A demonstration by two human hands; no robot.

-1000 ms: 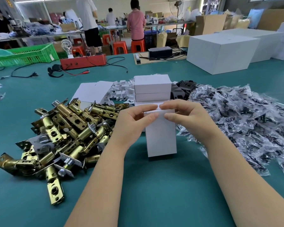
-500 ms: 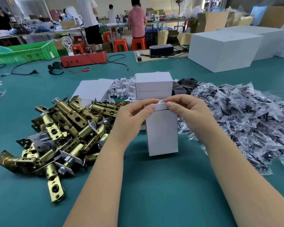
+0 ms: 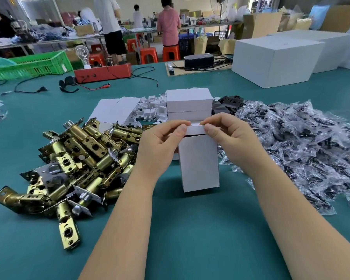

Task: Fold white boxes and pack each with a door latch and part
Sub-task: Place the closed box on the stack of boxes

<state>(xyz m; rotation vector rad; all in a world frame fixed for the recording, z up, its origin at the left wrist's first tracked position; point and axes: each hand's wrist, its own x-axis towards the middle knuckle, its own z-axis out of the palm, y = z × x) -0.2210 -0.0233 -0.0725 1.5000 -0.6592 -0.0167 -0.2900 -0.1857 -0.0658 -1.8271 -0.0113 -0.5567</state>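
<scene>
A small white box stands upright on the green table, just in front of me. My left hand and my right hand both pinch its top flap, thumbs on the near face of the flap and fingertips curled over it. A heap of brass door latches lies to the left of the box. A pile of small parts in clear bags spreads to the right. Two closed white boxes are stacked right behind the one I hold.
Flat white box blanks and white card inserts lie behind the latches, black plates behind the bags. Large white cartons stand at back right, a red device with cables and a green crate at back left. People work at far benches.
The fingers of both hands have curled further over the box's top flap, and the flap's front edge now shows between my thumbs. The box has stayed in place.
</scene>
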